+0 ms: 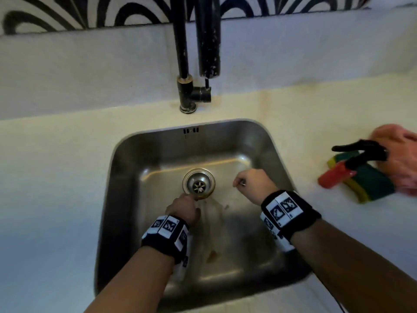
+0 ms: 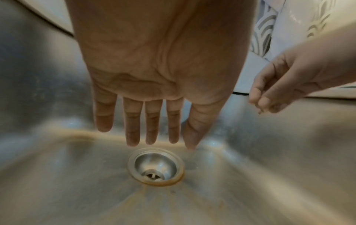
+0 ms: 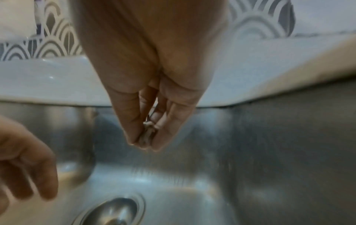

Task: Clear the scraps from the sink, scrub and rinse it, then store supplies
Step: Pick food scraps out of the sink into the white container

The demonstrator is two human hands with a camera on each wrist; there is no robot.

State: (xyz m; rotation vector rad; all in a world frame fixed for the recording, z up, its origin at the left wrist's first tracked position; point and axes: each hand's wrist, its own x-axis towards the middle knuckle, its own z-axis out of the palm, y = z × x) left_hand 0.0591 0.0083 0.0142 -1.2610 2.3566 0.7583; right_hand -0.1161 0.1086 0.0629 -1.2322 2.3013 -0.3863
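Note:
Both hands are down inside the steel sink (image 1: 126,168). My left hand (image 1: 184,207) hovers just in front of the drain (image 1: 198,182) with straight fingers (image 2: 133,129) spread and nothing in them. My right hand (image 1: 246,182) is to the right of the drain, above the sink floor, its fingertips (image 3: 133,137) pinching a small clump of pale scraps (image 3: 147,134). Brownish stains and a small scrap (image 1: 212,255) lie on the sink floor near the front.
A black faucet (image 1: 187,86) stands behind the sink. On the counter to the right lie a red spray bottle with a black trigger (image 1: 352,163), a green and yellow sponge (image 1: 370,181) and a pink cloth (image 1: 401,159).

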